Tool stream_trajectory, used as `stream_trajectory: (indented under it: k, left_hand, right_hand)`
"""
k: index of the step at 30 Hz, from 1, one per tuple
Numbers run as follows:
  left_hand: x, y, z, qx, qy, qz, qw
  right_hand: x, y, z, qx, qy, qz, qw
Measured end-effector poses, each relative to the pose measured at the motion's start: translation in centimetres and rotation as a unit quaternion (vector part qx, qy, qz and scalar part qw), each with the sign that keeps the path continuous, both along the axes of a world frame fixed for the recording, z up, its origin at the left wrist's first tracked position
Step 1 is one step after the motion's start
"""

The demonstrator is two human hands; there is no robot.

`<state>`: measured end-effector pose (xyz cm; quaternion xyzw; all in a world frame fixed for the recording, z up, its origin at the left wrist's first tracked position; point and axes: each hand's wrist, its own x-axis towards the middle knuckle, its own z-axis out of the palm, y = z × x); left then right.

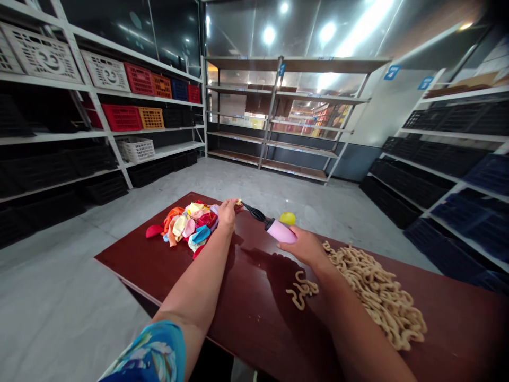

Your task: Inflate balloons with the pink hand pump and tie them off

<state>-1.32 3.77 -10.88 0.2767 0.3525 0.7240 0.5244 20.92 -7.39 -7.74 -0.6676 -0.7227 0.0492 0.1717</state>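
Note:
My right hand [303, 245] is wrapped around the pink barrel of a balloon pump [280, 231]. The pump's black tapered nozzle points left toward my left hand [228, 213]. Those left fingers are pinched together at the nozzle's tip, on a small pale yellow balloon [239, 202], mostly hidden by the fingers. Close to my left wrist lies a heap of limp balloons [189, 226] in red, orange, pink, cream and blue. A rounded yellow balloon [287, 218] shows just behind the pump, near the table's far edge.
On the dark red table [242, 302], a big pile of tan curly pieces [376, 292] lies beside my right forearm, with a small cluster of tan curls [303, 289] between my arms. Shelves with plastic crates [137, 78] line the left side, and a metal rack [274, 111] stands behind.

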Motion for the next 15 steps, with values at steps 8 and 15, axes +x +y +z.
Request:
stream_trajectory:
  k: [8, 15]
  left_hand:
    - [0.34, -0.31, 0.12, 0.002, 0.063, 0.018, 0.998]
    - [0.58, -0.32, -0.38, 0.006, 0.138, 0.039, 0.990]
  right_hand:
    - [-0.09, 0.18, -0.26, -0.029, -0.020, -0.012, 0.999]
    - [0.02, 0.25, -0.33, -0.036, -0.019, -0.017, 0.999]
